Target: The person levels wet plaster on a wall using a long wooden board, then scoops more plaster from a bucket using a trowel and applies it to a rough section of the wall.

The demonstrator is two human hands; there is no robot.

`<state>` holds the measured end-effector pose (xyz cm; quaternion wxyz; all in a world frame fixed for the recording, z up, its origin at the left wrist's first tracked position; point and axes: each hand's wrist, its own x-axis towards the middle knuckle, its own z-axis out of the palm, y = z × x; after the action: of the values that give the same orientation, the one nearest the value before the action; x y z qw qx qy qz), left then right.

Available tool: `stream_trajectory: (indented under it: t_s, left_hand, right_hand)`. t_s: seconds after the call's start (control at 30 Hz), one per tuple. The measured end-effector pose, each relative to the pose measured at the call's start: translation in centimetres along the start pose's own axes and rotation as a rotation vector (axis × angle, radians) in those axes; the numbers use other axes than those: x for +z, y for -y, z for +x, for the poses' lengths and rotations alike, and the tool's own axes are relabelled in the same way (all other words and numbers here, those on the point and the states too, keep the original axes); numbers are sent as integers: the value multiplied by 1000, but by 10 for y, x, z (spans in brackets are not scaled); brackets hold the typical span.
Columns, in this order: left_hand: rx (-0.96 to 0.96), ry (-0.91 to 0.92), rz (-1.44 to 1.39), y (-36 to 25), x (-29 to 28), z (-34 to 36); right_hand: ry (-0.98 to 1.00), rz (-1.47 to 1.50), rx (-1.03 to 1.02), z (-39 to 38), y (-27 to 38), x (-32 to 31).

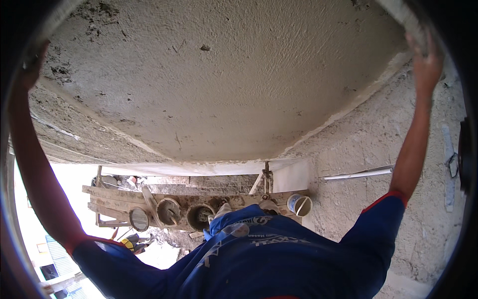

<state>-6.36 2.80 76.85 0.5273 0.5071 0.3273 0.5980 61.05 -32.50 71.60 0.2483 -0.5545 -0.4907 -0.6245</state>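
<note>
Both my arms are raised and spread wide toward the upper edges of the view. My right hand (pixel 427 62) is closed around one end of a long, pale straightedge bar (pixel 396 9), its fingers wrapped over the edge. At the dark left rim, my left hand (pixel 31 72) grips the other end; its fingers show only in part. The bar's middle passes out of the picture at the top. Between my arms spreads a wall of damp grey plaster (pixel 239 89), mostly smooth, with rough dark patches at the upper left and a few small pits.
Below me are scaffold planks (pixel 117 199), where my feet stand. Several mortar buckets sit there, including a dark bucket (pixel 193 219) and a white bucket (pixel 306 212). A white strip (pixel 358 173) crosses the rough right wall. Someone in yellow (pixel 129 243) appears far below, beyond the planks.
</note>
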Motion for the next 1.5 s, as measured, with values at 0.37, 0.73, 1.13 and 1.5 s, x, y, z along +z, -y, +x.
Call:
stream_trajectory:
  t_s: [0.37, 0.73, 1.13, 1.5]
  left_hand:
    - [-108, -7, -30, 358, -112, -112]
    - [-297, -232, -55, 509, -129, -182]
    - [-398, -232, -96, 545, -135, -181]
    - [-369, -169, -245, 553, -141, -190]
  right_hand:
    - [440, 301, 248, -361, 160, 6]
    - [543, 222, 686, -479, 293, -2]
    - [-331, 809, 2253, -440, 299, 8]
    - [-180, 1032, 2093, -434, 298, 13]
